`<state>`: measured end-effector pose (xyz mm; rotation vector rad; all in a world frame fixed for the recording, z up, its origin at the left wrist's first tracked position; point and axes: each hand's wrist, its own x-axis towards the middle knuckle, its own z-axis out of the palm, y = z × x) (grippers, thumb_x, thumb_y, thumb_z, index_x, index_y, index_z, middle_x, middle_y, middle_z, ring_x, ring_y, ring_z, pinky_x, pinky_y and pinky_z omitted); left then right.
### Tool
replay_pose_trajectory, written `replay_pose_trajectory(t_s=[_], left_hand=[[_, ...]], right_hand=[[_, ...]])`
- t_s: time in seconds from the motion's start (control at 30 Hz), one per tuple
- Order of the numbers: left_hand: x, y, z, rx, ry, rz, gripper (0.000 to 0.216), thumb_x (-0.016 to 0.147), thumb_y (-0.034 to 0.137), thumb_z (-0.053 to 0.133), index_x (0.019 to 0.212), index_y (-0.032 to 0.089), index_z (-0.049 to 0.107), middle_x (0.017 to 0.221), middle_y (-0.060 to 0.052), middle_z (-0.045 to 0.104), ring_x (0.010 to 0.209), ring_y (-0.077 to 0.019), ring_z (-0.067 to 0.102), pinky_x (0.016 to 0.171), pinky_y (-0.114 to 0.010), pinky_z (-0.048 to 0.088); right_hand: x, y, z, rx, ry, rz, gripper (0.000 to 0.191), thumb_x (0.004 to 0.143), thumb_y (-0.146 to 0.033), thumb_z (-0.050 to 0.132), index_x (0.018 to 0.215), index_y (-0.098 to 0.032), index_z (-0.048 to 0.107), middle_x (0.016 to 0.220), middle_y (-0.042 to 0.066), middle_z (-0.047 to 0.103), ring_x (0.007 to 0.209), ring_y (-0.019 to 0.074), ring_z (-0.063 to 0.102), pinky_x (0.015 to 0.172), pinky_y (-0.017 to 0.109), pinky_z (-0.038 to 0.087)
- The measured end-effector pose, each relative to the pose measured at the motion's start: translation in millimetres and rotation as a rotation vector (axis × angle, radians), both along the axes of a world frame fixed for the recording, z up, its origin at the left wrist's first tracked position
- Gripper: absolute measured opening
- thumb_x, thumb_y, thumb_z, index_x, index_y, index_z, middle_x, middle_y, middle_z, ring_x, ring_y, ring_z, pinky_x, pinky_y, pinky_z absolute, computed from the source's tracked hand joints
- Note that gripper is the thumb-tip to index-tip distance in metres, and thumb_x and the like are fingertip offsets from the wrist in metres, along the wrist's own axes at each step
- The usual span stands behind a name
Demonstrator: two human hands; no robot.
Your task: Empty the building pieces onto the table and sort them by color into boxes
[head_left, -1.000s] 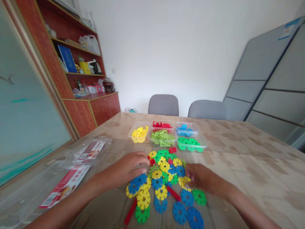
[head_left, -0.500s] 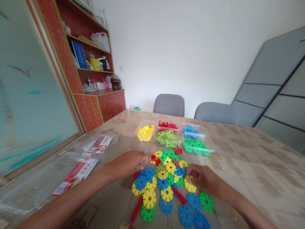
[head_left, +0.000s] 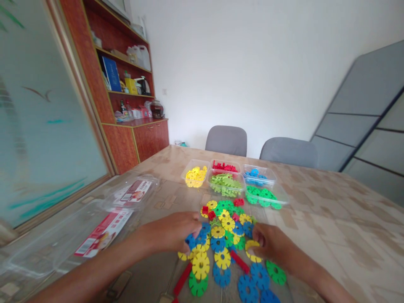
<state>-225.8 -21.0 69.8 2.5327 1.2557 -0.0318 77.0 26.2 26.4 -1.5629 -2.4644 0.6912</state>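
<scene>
My left hand is at the left side of a loose pile of notched plastic discs, with thumb and fingers closed around a blue notched disc. Another blue disc lies just beyond its fingertips. Across the pile, my right hand has curled fingers, its thumb and forefinger closed at the edge of a yellow notched disc. The hand covers part of that disc. Between the hands lie yellow discs, green discs, blue discs and red connector bars.
Behind the pile stand clear tubs with yellow discs, red pieces, light green pieces, blue discs and green discs. Clear plastic lids with labels lie left. Two grey chairs stand at the far edge.
My left hand has moved toward me and onto the blue disc, its fingers now around it. My right hand stays by the yellow disc. The whole view has shifted slightly.
</scene>
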Motion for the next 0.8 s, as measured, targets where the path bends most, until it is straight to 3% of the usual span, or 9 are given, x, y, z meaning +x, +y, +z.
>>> replay_pose_trajectory(t_s=[0.1, 0.23, 0.37, 0.53, 0.67, 0.8], left_hand=[[-2.8, 3.5, 6.4, -0.010, -0.085, -0.033, 0.018, 0.075, 0.012, 0.069, 0.079, 0.019, 0.053, 0.089, 0.001, 0.057, 0.084, -0.0159, 0.055, 0.071, -0.021, 0.039], [-16.1, 8.2, 18.5, -0.020, -0.112, 0.034, 0.009, 0.082, 0.015, 0.063, 0.077, 0.018, 0.056, 0.085, 0.001, 0.060, 0.081, -0.0145, 0.056, 0.072, -0.022, 0.038], [-26.2, 7.4, 24.1, -0.114, -0.033, 0.105, 0.011, 0.076, 0.012, 0.067, 0.079, 0.019, 0.060, 0.081, 0.004, 0.063, 0.077, -0.0139, 0.058, 0.067, -0.021, 0.039], [-18.3, 2.7, 11.2, -0.044, 0.076, 0.094, 0.029, 0.067, 0.026, 0.077, 0.091, 0.021, 0.060, 0.092, 0.000, 0.062, 0.083, -0.0189, 0.058, 0.068, -0.025, 0.041], [-9.3, 1.5, -1.0, 0.033, 0.136, 0.050, 0.054, 0.057, 0.031, 0.083, 0.103, 0.020, 0.056, 0.107, -0.006, 0.059, 0.097, -0.0259, 0.055, 0.081, -0.032, 0.043], [-7.4, 2.8, -2.3, 0.012, 0.072, 0.023, 0.035, 0.064, 0.024, 0.079, 0.092, 0.021, 0.056, 0.093, 0.000, 0.061, 0.084, -0.0201, 0.058, 0.072, -0.026, 0.043]], right_hand=[[2.8, 5.0, -9.7, -0.047, 0.158, 0.079, 0.021, 0.066, -0.022, 0.069, 0.070, -0.019, 0.048, 0.062, -0.004, 0.052, 0.059, 0.0126, 0.046, 0.051, 0.022, 0.026], [5.5, 5.5, -13.6, -0.189, 0.416, 0.170, 0.026, 0.071, -0.034, 0.070, 0.078, -0.019, 0.051, 0.058, -0.007, 0.042, 0.055, 0.0106, 0.038, 0.049, 0.021, 0.025], [10.9, 6.9, -6.4, -0.260, 0.483, 0.210, 0.025, 0.077, -0.041, 0.067, 0.083, -0.017, 0.060, 0.064, -0.004, 0.050, 0.058, 0.0109, 0.041, 0.051, 0.021, 0.028], [6.3, 3.2, 6.5, -0.181, 0.450, 0.157, 0.028, 0.079, -0.041, 0.063, 0.068, -0.016, 0.058, 0.055, -0.006, 0.041, 0.052, 0.0095, 0.033, 0.049, 0.022, 0.022], [-17.2, -16.1, 10.8, -0.149, 0.537, 0.164, 0.016, 0.079, -0.033, 0.061, 0.077, -0.017, 0.062, 0.064, -0.002, 0.054, 0.058, 0.0121, 0.044, 0.052, 0.023, 0.031], [-42.2, -34.5, 12.7, -0.130, 0.459, 0.232, 0.004, 0.074, -0.020, 0.061, 0.076, -0.019, 0.064, 0.067, -0.001, 0.061, 0.062, 0.0136, 0.051, 0.054, 0.022, 0.035]])
